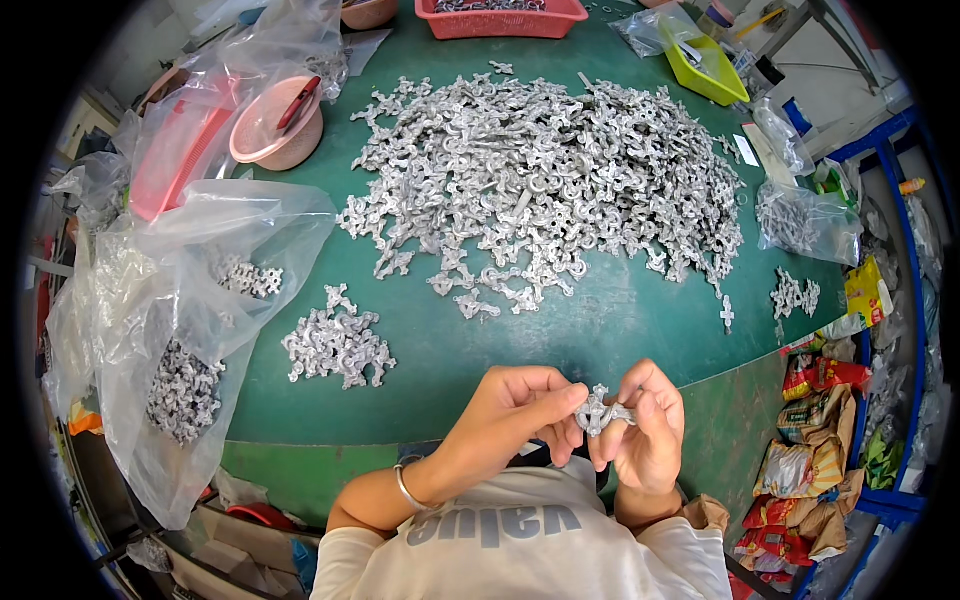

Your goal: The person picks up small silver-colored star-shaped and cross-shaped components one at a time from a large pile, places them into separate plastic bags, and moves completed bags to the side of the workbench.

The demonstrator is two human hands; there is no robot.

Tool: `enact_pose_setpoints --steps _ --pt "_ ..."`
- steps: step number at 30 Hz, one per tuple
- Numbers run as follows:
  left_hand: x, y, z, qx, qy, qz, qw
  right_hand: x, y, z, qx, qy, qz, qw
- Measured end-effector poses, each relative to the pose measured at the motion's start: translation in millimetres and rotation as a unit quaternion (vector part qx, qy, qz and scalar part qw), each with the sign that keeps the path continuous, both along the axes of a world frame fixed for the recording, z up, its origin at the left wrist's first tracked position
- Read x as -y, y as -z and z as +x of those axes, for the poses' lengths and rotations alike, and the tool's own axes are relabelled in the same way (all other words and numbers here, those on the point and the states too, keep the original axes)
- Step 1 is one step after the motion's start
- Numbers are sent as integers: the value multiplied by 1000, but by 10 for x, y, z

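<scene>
Shirt [480, 545]: one, pale, nearest the camera, well in front of the heap [540, 180].
Left hand [520, 405]: grasping; thumb and fingertips pinch the left side of the part [601, 412].
Right hand [645, 430]: grasping the same part's right side, fingers curled.
Part: seemingly one, grey, knobbly, held in front of the heap. Probably light, stiff and hard, hardly fragile, perhaps slightly slippery; best pinched by its outer arms.
Heap: similar parts on the desk [430, 345], too many and too tangled to count.
Piles: two; left pile [340, 345] in front and left of the heap, right pile [795, 296] to its right.
Bowl [285, 148]: one pink, left of the heap, holding one red tool [298, 103].
Trays: red tray [500, 27] behind the heap, one; lime tray [700, 84] behind and right, one.
</scene>
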State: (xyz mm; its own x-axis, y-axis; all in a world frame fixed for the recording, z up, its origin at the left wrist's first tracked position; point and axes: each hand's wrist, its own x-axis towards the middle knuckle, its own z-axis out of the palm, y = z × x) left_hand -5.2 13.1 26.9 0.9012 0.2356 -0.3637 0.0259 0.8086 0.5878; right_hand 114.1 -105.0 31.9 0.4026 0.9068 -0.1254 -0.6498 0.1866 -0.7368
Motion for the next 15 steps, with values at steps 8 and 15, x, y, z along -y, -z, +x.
enact_pose_setpoints --steps 8,15 --pt "23 32 -10 13 0 -8 1000 -84 -49 -83 61 43 -26 997" --pt "29 38 -10 31 -5 1 1000 -29 24 -62 22 28 44 998"
